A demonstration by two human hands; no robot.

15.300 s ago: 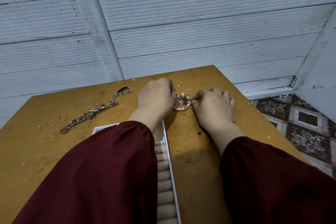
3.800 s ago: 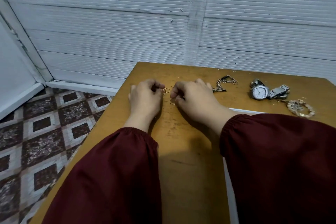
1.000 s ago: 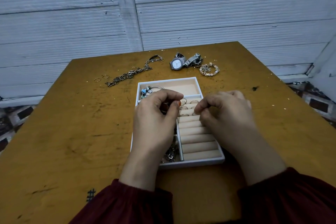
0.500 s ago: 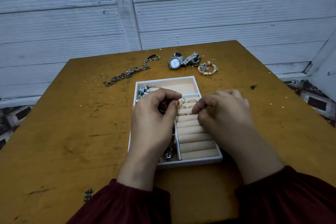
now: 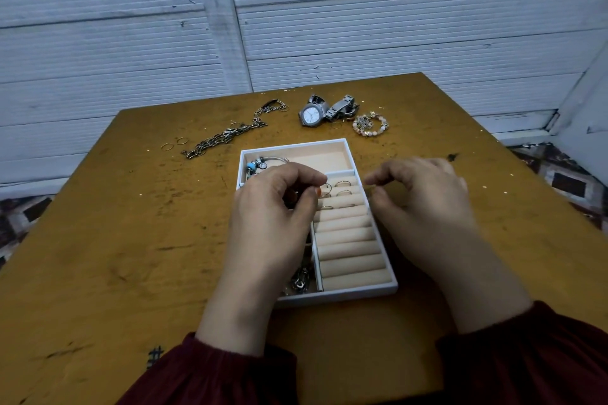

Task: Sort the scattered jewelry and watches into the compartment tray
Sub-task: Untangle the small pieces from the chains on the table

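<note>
The white compartment tray (image 5: 392,286) lies mid-table, with several thin rings (image 5: 342,184) slotted in its top beige rolls. A blue-beaded charm bracelet (image 5: 260,164) lies in its far compartment and dark chain pieces (image 5: 301,281) in the near-left one. My left hand (image 5: 273,227) hovers over the tray's left side, thumb and forefinger pinched on what looks like a ring, mostly hidden. My right hand (image 5: 424,204) is at the tray's right rim and pinches a thin ring at its fingertips. A silver watch (image 5: 311,114), a beaded bracelet (image 5: 370,124) and a long chain (image 5: 227,136) lie beyond the tray.
Two loose rings (image 5: 174,144) sit far left of the chain, and one small ring (image 5: 336,125) lies near the watch. The worn yellow table (image 5: 131,240) stands against a white slatted wall (image 5: 362,26). Patterned floor tiles (image 5: 559,174) show past the right edge.
My right hand has shifted a little to the right, from over the ring rolls to the tray's right rim. The left hand keeps its pinch in about the same place.
</note>
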